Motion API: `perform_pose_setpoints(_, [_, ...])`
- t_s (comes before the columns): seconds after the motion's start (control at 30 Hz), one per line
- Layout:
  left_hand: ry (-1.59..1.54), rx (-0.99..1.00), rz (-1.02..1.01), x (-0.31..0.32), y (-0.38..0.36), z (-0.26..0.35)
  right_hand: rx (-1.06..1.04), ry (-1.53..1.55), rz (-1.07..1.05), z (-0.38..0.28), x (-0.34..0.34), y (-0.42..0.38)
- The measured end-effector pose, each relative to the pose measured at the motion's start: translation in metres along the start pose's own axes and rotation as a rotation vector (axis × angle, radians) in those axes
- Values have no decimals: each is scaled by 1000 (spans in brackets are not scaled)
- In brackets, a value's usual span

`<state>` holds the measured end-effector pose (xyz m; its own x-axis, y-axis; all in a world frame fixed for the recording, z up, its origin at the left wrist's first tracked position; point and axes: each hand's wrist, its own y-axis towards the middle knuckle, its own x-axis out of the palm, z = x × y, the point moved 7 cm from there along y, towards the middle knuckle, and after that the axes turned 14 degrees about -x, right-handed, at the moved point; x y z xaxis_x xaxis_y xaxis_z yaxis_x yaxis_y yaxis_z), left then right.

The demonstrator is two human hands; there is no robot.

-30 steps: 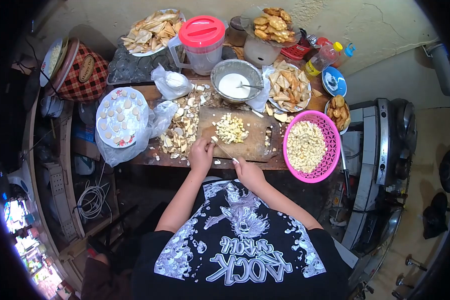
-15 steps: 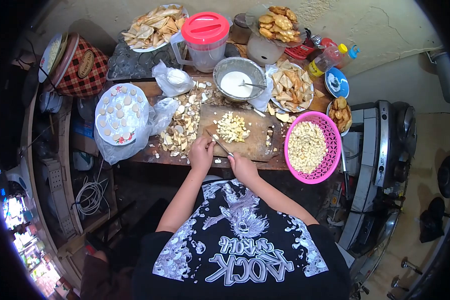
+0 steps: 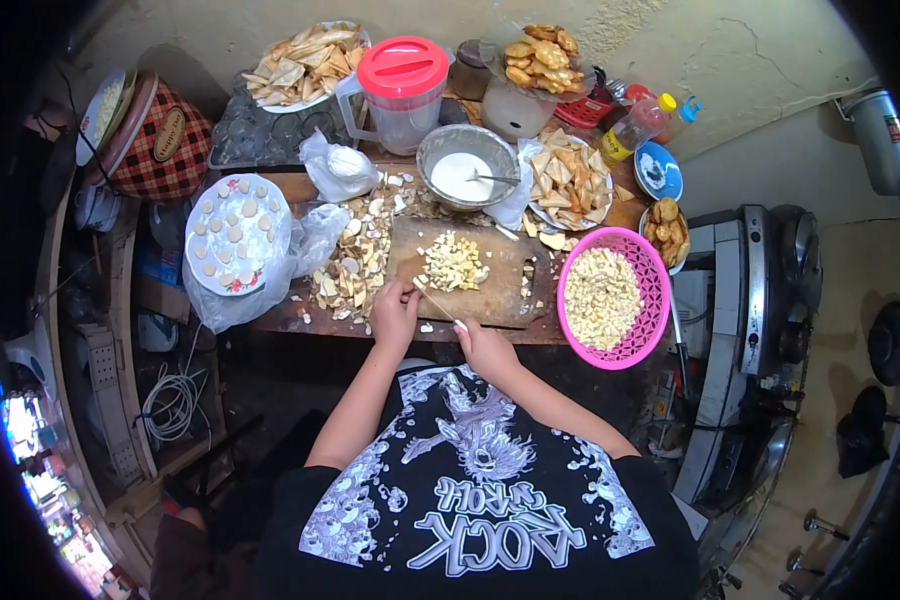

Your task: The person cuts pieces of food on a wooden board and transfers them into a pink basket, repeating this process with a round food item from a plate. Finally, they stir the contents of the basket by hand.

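The right hand (image 3: pixel 487 350) is closed around the handle of a thin knife (image 3: pixel 436 304), at the near edge of the counter (image 3: pixel 545 330). The left hand (image 3: pixel 395 315) has its fingers bunched beside the blade tip; whether they grip a piece cannot be told. Pale, angular cubes (image 3: pixel 453 262) lie heaped on the flat wooden board (image 3: pixel 407 242). Irregular peelings (image 3: pixel 355 258) border its left edge. A round, perforated plastic basket (image 3: pixel 656 290) sits at the counter's near right corner.

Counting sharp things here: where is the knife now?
Near the head view's centre, the right hand holds the knife, its blade over the near left of the cutting board, beside the left hand.
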<state>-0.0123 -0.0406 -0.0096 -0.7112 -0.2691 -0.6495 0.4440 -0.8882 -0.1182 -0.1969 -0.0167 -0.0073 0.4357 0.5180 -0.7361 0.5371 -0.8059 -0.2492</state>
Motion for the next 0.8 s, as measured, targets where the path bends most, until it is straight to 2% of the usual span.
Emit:
perform_pose_setpoints(0.23, [-71, 0, -12, 0, 4, -3, 39, -15, -28, -6, -5, 4])
perform_pose_setpoints(0.8, [-54, 71, -3, -4, 2, 1, -42, -141, 101, -4, 5, 26])
